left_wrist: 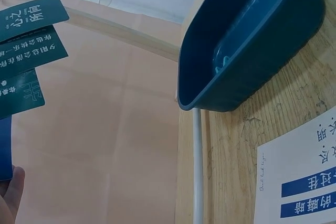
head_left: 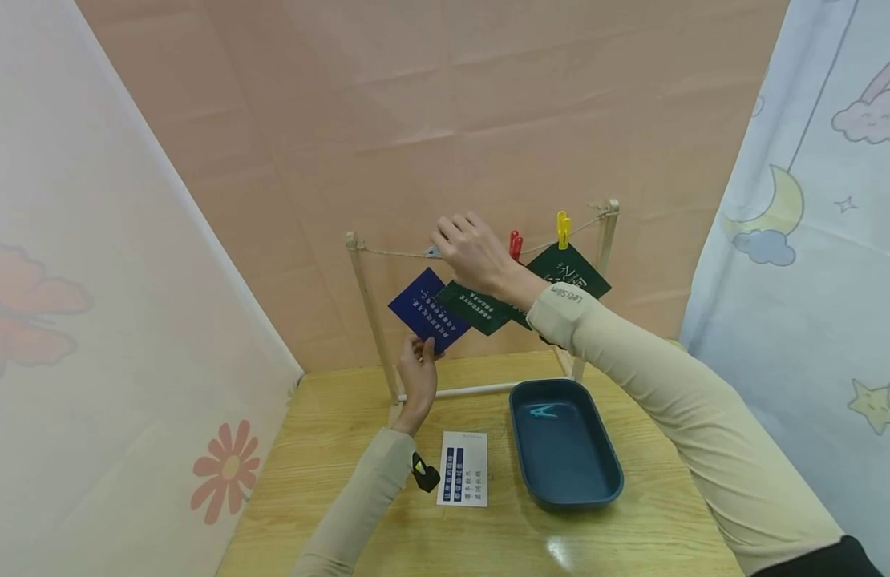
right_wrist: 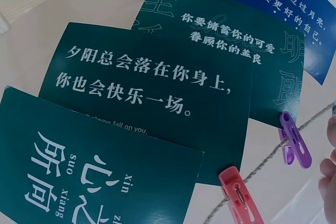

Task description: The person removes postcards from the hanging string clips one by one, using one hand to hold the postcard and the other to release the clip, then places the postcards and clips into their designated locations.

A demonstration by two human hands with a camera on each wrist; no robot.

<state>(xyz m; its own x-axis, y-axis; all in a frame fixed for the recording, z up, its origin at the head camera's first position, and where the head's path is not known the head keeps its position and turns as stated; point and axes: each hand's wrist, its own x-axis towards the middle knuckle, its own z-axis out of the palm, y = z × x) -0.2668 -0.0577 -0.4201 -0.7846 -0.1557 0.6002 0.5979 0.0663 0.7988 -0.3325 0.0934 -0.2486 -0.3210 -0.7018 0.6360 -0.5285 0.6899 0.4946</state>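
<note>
My left hand (head_left: 418, 377) pinches the lower corner of a dark blue card (head_left: 429, 308) with white writing, held up below a twine line (head_left: 394, 254). Up at the line, my right hand (head_left: 474, 252) has its fingers curled at a pale blue-grey clothespin (head_left: 433, 252) above the blue card. Three green cards hang to the right, overlapping: one (right_wrist: 252, 40) by a purple clothespin (right_wrist: 295, 140), the middle one (right_wrist: 152, 82) by a red clothespin (right_wrist: 239, 195), and the last (head_left: 571, 268) by a yellow clothespin (head_left: 564, 230). My right forearm partly hides them in the head view.
Wooden posts (head_left: 373, 312) carry the twine, and a white rod (head_left: 481, 390) joins them low down. A dark blue tray (head_left: 571, 505) on the table holds a light blue clothespin (head_left: 543, 411). Left of it lies a white card (head_left: 475, 473) with blue bands.
</note>
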